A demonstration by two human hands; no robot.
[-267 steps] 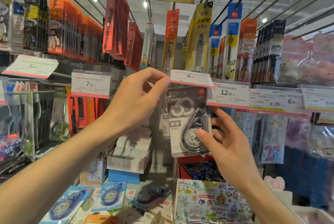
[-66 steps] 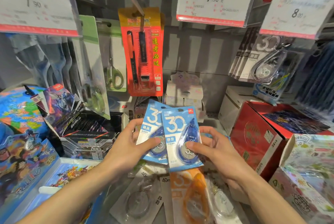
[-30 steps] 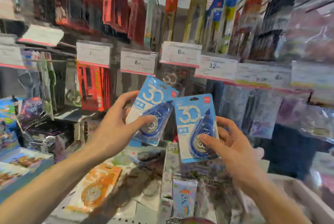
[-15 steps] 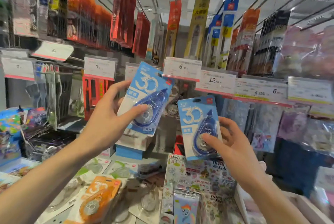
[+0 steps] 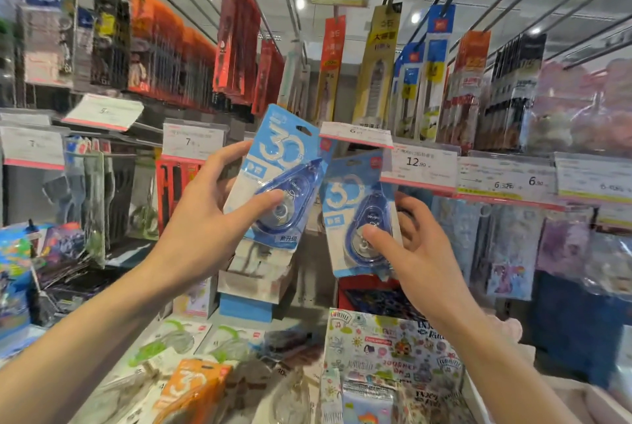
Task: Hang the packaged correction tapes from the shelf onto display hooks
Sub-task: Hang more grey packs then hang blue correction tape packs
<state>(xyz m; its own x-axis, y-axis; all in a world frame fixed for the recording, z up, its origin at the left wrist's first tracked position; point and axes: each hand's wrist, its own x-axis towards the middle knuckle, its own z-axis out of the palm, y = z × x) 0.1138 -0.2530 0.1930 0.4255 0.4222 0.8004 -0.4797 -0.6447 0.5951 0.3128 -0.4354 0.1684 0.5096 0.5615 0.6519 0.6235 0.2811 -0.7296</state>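
My left hand (image 5: pixel 201 228) grips a blue packaged correction tape (image 5: pixel 284 164), tilted right, its top reaching up beside the 6-yuan price tag (image 5: pixel 355 134). My right hand (image 5: pixel 417 252) pinches a second blue correction tape pack (image 5: pixel 349 198), thumb on its blister, held upright just below that tag. The hook behind the tag is hidden. Several more packs lie on the shelf below, among them an orange one (image 5: pixel 195 386) and green ones (image 5: pixel 171 341).
Price tags (image 5: pixel 422 164) line the hook row, with bagged goods hanging under them at right. Red packs (image 5: pixel 174 177) and scissors hang at left. White and blue boxes (image 5: pixel 253 290) stand at the shelf back. A patterned sticker box (image 5: pixel 393 355) sits front right.
Both hands rose from the shelf with a blue pack each. In the last half second both packs moved up and closer to the 6-yuan tag.
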